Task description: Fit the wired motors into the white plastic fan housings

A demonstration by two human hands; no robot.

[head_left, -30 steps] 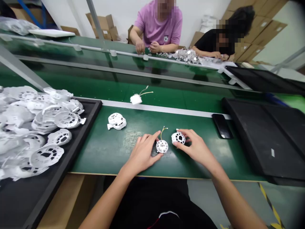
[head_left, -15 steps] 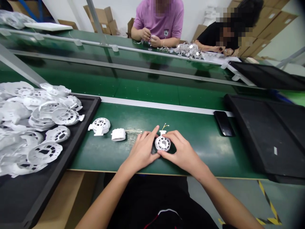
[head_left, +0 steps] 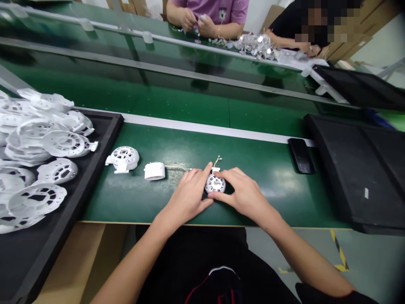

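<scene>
Between my two hands a round white plastic housing [head_left: 215,184] with a slotted face rests on the green bench. Thin yellowish wires [head_left: 217,160] stick out past its far tab. The fingers of my left hand [head_left: 190,192] press on its left side. My right hand [head_left: 242,192] grips the right side with thumb and forefinger. To the left lie a white cylindrical part [head_left: 155,171] with a wire lead and another slotted white housing [head_left: 125,158], both apart from my hands.
A black tray [head_left: 104,139] heaped with white plastic shells [head_left: 38,196] stands at the left. On the right are a black phone [head_left: 301,156] and a stacked black tray [head_left: 357,169]. Two people work across the bench beside a pile of silvery parts [head_left: 255,45].
The camera view has tilted downward and shifted slightly. Both hands stay on the round housing, with little change in their grip.
</scene>
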